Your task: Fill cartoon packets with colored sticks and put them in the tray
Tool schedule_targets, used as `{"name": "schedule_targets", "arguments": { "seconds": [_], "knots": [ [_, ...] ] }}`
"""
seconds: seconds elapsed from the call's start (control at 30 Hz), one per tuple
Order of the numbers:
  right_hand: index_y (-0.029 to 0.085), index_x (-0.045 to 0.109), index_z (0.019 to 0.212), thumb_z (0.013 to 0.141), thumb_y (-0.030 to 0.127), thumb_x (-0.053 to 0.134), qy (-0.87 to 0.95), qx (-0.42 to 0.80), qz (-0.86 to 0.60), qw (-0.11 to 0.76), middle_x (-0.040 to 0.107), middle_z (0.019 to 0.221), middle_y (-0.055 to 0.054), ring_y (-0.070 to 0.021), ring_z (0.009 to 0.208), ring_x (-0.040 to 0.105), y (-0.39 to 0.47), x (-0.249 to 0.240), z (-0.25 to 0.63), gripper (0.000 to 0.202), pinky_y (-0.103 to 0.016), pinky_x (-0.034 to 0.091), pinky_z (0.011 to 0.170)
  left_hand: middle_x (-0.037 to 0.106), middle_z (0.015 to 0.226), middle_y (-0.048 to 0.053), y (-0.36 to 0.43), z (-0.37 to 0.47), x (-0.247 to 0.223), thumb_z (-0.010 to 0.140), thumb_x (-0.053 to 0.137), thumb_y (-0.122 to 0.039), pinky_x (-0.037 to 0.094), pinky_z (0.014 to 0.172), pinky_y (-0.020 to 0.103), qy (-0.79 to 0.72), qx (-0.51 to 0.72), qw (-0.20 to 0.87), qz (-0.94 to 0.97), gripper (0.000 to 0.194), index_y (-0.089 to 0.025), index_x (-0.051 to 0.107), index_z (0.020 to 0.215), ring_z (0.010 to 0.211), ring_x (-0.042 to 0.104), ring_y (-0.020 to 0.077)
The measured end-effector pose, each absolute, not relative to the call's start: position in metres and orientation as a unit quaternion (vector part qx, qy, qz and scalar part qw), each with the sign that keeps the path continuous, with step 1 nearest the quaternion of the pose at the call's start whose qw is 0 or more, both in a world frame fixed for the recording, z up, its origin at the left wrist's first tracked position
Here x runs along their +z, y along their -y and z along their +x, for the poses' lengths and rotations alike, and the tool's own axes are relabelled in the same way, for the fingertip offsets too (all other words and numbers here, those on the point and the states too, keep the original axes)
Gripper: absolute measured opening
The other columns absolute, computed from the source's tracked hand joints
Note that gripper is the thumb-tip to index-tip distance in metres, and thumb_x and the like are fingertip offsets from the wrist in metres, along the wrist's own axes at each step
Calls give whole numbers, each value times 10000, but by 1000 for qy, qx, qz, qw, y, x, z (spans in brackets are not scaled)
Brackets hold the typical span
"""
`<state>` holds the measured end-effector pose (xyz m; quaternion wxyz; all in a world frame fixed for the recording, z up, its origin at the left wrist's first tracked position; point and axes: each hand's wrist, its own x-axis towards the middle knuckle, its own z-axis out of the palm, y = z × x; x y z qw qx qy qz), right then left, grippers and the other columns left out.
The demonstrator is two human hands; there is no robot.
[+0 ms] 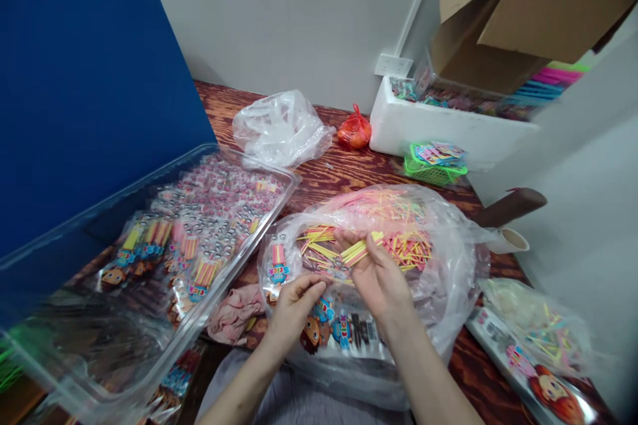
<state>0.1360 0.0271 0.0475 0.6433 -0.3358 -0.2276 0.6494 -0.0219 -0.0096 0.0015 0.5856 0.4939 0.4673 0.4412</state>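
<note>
Across the palm of my right hand [381, 279] lies a small bundle of thin yellow and pink sticks [359, 251], held by the thumb and curled fingers. My left hand [294, 309] is just left of it, thumb and forefinger pinched together; what they grip, if anything, I cannot make out. Both hands are over a large clear plastic bag [443, 279] spread open, with loose yellow and pink sticks [409, 249] inside. Printed "Stick" packets [341, 332] with a cartoon figure lie below my hands. One packet [278, 262] with sticks showing is left of them.
A clear plastic bin [294, 179] at left holds many filled packets [209, 232]. Behind are a crumpled clear bag [282, 129], a red bag of fruit [355, 129], a green basket [433, 172] and a white foam box [438, 123]. A cardboard tube [516, 206] and printed film [543, 378] lie right.
</note>
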Motion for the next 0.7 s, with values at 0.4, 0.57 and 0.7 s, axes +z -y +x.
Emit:
{"name": "schedule_targets", "arguments": {
  "seconds": [0.4, 0.57, 0.7],
  "knots": [
    [259, 649, 1012, 823, 475, 669, 380, 631, -463, 492, 627, 1289, -60, -270, 1206, 553, 4, 54, 130, 288, -421, 463, 968, 737, 940, 47, 10, -21, -6, 816, 644, -311, 508, 849, 294, -460, 485, 560, 489, 179, -191, 747, 901, 908, 660, 190],
    [316, 549, 1200, 894, 434, 591, 454, 513, -512, 519, 552, 1345, -53, -231, 1205, 541, 9, 58, 128, 331, -380, 438, 1002, 729, 922, 39, 7, -25, 0, 830, 638, -299, 496, 835, 280, -462, 493, 556, 484, 167, -193, 742, 905, 903, 652, 188],
    [237, 653, 916, 951, 369, 505, 593, 410, -520, 458, 632, 1121, -64, -232, 1130, 550, 14, 58, 119, 201, -376, 403, 1005, 723, 933, 35, 7, -31, 3, 827, 648, -299, 485, 846, 272, -459, 504, 557, 474, 159, -192, 734, 907, 913, 645, 185]
  ]
}}
